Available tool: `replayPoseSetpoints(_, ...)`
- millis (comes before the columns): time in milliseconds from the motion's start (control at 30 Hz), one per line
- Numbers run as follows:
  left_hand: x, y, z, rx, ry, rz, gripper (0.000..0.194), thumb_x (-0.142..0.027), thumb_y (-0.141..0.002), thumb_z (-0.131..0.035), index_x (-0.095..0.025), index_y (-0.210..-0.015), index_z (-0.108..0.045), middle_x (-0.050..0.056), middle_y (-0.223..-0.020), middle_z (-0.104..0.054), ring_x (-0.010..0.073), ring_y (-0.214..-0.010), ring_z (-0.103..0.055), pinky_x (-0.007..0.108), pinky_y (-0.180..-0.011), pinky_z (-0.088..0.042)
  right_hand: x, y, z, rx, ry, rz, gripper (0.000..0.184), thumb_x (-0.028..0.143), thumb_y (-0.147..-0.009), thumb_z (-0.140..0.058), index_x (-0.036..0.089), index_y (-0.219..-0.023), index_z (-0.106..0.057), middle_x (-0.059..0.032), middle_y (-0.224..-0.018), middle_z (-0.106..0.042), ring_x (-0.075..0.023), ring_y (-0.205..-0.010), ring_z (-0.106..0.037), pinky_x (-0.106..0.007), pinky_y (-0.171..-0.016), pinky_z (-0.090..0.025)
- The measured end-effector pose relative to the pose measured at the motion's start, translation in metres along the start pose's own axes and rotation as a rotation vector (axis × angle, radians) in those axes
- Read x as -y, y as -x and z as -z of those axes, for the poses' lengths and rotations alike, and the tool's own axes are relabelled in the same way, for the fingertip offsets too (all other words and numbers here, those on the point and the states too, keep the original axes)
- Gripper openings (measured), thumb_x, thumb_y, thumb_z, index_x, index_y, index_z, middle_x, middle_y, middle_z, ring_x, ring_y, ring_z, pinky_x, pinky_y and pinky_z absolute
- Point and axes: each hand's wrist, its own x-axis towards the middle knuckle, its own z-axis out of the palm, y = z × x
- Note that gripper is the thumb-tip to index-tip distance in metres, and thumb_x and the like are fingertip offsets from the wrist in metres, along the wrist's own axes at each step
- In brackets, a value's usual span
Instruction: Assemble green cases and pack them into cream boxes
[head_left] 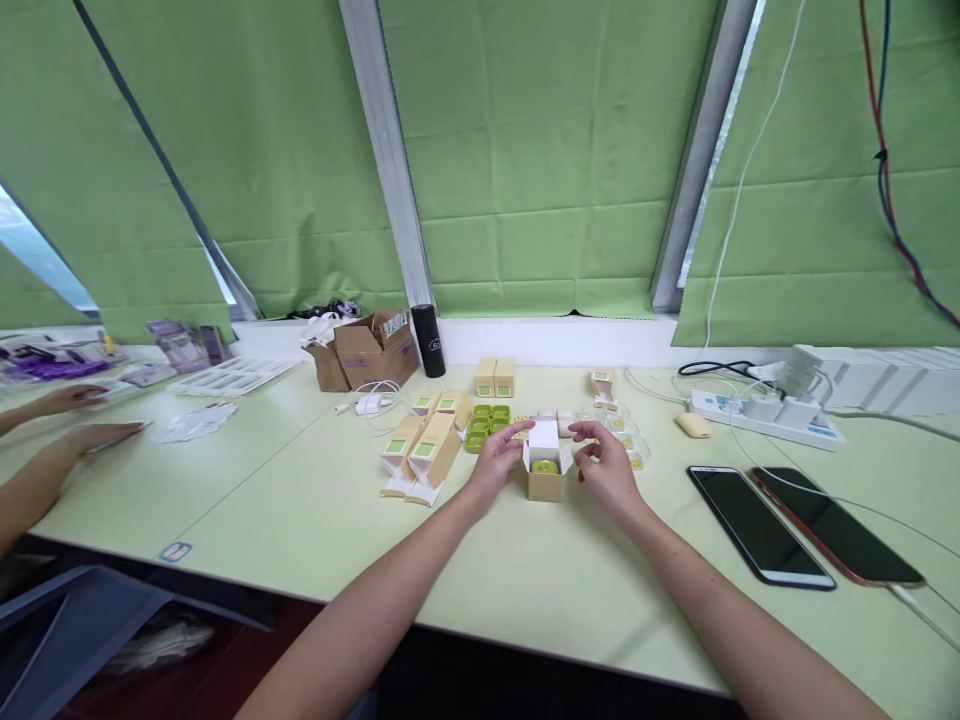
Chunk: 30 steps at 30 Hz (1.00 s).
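Note:
A small tan carton [545, 474] stands upright on the pale green table [315, 510], its white top flaps open and a green round item visible inside. My left hand [497, 457] grips the carton's left side, with fingertips on the raised white flap. My right hand [604, 463] is at its right side, fingers curled in a pinch by the right flap. Just behind lie green trays [486, 425], small clear-wrapped pieces [628, 440] and white caps [564, 419].
Several folded tan cartons [424, 445] lie to the left, a brown cardboard box [373, 349] and a black bottle [429, 341] behind them. Two phones [802, 524] and a power strip [765, 413] are on the right. Another person's hands [82, 420] rest at far left.

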Motion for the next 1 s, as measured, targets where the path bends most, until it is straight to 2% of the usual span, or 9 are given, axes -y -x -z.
replayPoseSetpoints(233, 0.001, 0.003, 0.000, 0.029, -0.025, -0.028, 0.058, -0.036, -0.079, -0.082, -0.018, -0.132, -0.067, 0.010, -0.104, -0.081, 0.0265, -0.102, -0.074, 0.038, -0.099, -0.050, 0.004, 0.001, -0.003, 0.016, -0.106, -0.086, 0.048, 0.025, -0.062, -0.055, 0.022, -0.109, -0.065, -0.0036, -0.103, -0.059, -0.0136, -0.061, -0.054, -0.027, -0.045, -0.047)
replayPoseSetpoints(467, 0.003, 0.004, -0.002, 0.093, 0.016, -0.013, 0.070, -0.046, -0.076, -0.088, -0.019, -0.133, -0.057, 0.010, -0.103, -0.079, 0.0252, -0.095, -0.075, 0.036, -0.090, -0.052, 0.012, 0.003, -0.004, 0.038, -0.185, -0.151, 0.051, 0.027, -0.060, -0.057, 0.024, -0.110, -0.062, -0.0015, -0.101, -0.056, -0.0133, -0.062, -0.055, -0.025, -0.041, -0.045)
replayPoseSetpoints(733, 0.006, 0.003, -0.003, 0.121, 0.036, -0.009, 0.071, -0.043, -0.076, -0.089, -0.021, -0.133, -0.052, 0.010, -0.103, -0.079, 0.0249, -0.094, -0.074, 0.036, -0.089, -0.051, 0.017, 0.006, -0.004, 0.077, -0.218, -0.191, 0.055, 0.030, -0.059, -0.058, 0.026, -0.114, -0.059, -0.0006, -0.102, -0.057, -0.0131, -0.060, -0.055, -0.025, -0.040, -0.042)
replayPoseSetpoints(1000, 0.008, 0.003, -0.003, 0.120, -0.055, -0.046, 0.064, -0.038, -0.082, -0.082, -0.021, -0.136, -0.050, 0.009, -0.107, -0.078, 0.0225, -0.090, -0.072, 0.034, -0.085, -0.050, 0.017, 0.007, -0.004, 0.102, -0.243, -0.202, 0.056, 0.029, -0.061, -0.059, 0.027, -0.117, -0.056, 0.0002, -0.103, -0.056, -0.0126, -0.061, -0.055, -0.024, -0.040, -0.041)
